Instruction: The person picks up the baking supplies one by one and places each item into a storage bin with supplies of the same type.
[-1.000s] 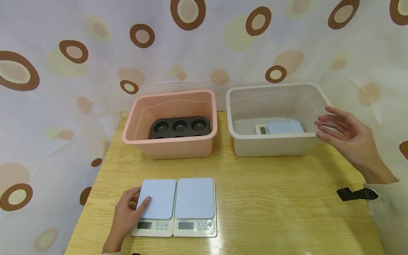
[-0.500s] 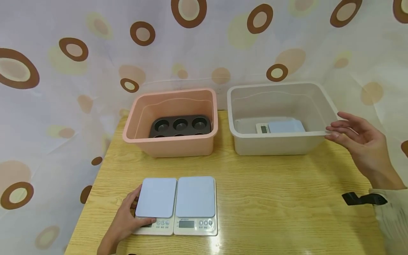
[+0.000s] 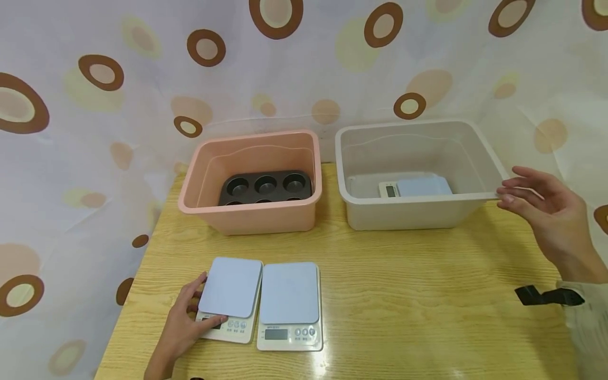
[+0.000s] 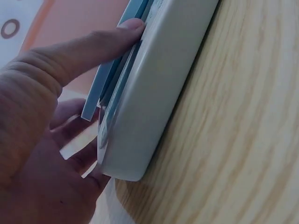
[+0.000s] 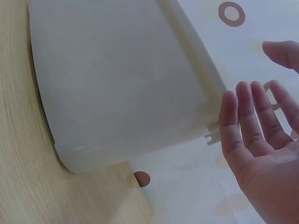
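In the head view two white kitchen scales with pale blue platforms lie side by side at the front left. My left hand (image 3: 178,324) grips the left kitchen scale (image 3: 230,287); its thumb lies over the display panel and its fingers are at the left edge. The left wrist view shows the thumb on top of this scale (image 4: 140,107), the fingers along its side. The right kitchen scale (image 3: 291,293) sits flat beside it, untouched. My right hand (image 3: 553,216), fingers fairly straight, is at the right rim of the grey bin (image 3: 404,214); whether it touches, I cannot tell.
Inside the grey bin lies another kitchen scale (image 3: 423,187). A pink bin (image 3: 252,219) with a dark muffin tin (image 3: 266,184) stands to its left. Both bins are on a wooden table (image 3: 404,295), with a patterned curtain (image 3: 304,63) behind.
My left thumb has shifted from the platform to the display panel. The left scale has turned slightly and no longer lines up with its neighbour. My right hand has moved a little right.
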Available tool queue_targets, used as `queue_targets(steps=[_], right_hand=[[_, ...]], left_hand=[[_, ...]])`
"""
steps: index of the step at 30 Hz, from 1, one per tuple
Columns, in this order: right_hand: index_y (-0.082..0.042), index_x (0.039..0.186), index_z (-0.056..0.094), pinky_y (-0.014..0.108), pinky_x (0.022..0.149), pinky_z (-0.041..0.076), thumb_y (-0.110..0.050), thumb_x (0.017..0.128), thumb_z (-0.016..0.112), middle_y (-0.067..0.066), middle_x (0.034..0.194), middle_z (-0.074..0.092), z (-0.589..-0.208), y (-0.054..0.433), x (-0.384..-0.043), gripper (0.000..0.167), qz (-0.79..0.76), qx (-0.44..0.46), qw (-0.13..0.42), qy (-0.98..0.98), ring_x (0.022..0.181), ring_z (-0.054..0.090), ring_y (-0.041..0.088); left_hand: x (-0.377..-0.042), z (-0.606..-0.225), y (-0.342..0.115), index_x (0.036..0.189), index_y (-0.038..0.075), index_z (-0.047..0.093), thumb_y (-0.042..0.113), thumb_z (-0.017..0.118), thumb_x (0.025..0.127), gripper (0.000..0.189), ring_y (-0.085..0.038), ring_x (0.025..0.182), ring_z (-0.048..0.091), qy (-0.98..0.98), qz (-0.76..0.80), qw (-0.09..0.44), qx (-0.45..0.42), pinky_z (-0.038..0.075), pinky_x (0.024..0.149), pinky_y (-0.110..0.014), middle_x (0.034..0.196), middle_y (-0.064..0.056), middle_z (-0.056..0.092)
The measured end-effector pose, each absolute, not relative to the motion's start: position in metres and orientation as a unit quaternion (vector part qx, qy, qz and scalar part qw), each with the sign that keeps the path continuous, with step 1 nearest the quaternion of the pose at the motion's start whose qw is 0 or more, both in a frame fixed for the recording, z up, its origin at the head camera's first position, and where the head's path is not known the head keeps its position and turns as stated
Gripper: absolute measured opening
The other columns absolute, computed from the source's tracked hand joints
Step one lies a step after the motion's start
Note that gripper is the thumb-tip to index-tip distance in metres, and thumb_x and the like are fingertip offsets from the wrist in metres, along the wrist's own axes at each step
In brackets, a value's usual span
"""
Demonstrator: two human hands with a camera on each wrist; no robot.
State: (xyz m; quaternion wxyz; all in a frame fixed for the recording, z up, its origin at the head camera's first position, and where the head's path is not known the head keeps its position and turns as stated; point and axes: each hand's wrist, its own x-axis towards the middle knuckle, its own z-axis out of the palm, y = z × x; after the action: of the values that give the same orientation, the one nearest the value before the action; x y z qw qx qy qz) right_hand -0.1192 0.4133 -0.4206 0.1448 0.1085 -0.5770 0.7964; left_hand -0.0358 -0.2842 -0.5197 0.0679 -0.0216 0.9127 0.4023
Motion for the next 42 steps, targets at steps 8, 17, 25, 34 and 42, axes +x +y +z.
queue_targets(steps=[8, 17, 25, 34, 42], right_hand=[[0.017, 0.153, 0.048, 0.025, 0.089, 0.066, 0.03, 0.097, 0.052, 0.016, 0.122, 0.074, -0.426, 0.416, -0.118, 0.058, 0.796, 0.1, 0.158, -0.576, 0.107, 0.08, 0.02], [0.021, 0.15, 0.049, 0.023, 0.086, 0.065, 0.03, 0.098, 0.05, 0.014, 0.12, 0.072, -0.433, 0.419, -0.119, 0.053, 0.795, 0.104, 0.163, -0.574, 0.101, 0.076, 0.018], [0.02, 0.15, 0.05, 0.021, 0.087, 0.065, 0.029, 0.098, 0.051, 0.013, 0.119, 0.073, -0.434, 0.422, -0.119, 0.053, 0.786, 0.095, 0.143, -0.593, 0.101, 0.076, 0.015], [0.006, 0.154, 0.056, 0.018, 0.083, 0.064, 0.016, 0.103, 0.06, 0.004, 0.119, 0.058, -0.44, 0.424, -0.123, 0.053, 0.751, 0.031, 0.123, -0.648, 0.105, 0.068, 0.007], [-0.006, 0.166, 0.043, 0.025, 0.08, 0.067, 0.012, 0.107, 0.053, -0.002, 0.141, 0.063, -0.45, 0.431, -0.125, 0.062, 0.767, 0.034, 0.055, -0.639, 0.115, 0.075, 0.003]], left_hand=[[-0.043, -0.521, -0.276, 0.164, 0.005, 0.047, 0.035, 0.09, 0.093, 0.089, -0.023, 0.116, 0.054, 0.907, 0.408, 0.069, -0.081, 0.048, 0.086, -0.02, 0.167, -0.018, 0.038], [-0.054, -0.513, -0.267, 0.158, -0.004, 0.048, 0.02, 0.086, 0.097, 0.075, -0.039, 0.134, 0.052, 0.879, 0.452, 0.092, -0.123, 0.047, 0.093, -0.017, 0.173, -0.023, 0.03], [-0.059, -0.505, -0.269, 0.161, 0.002, 0.048, 0.003, 0.076, 0.101, 0.066, -0.026, 0.142, 0.058, 0.838, 0.516, 0.1, -0.146, 0.046, 0.09, -0.005, 0.172, -0.02, 0.041], [-0.064, -0.498, -0.293, 0.164, 0.011, 0.051, 0.009, 0.075, 0.103, 0.065, 0.0, 0.109, 0.072, 0.775, 0.59, 0.164, -0.158, 0.06, 0.092, -0.021, 0.142, 0.0, 0.07], [-0.066, -0.502, -0.304, 0.15, 0.033, 0.067, 0.007, 0.071, 0.104, 0.053, -0.009, 0.113, 0.072, 0.718, 0.649, 0.191, -0.164, 0.063, 0.095, -0.028, 0.125, 0.017, 0.069]])
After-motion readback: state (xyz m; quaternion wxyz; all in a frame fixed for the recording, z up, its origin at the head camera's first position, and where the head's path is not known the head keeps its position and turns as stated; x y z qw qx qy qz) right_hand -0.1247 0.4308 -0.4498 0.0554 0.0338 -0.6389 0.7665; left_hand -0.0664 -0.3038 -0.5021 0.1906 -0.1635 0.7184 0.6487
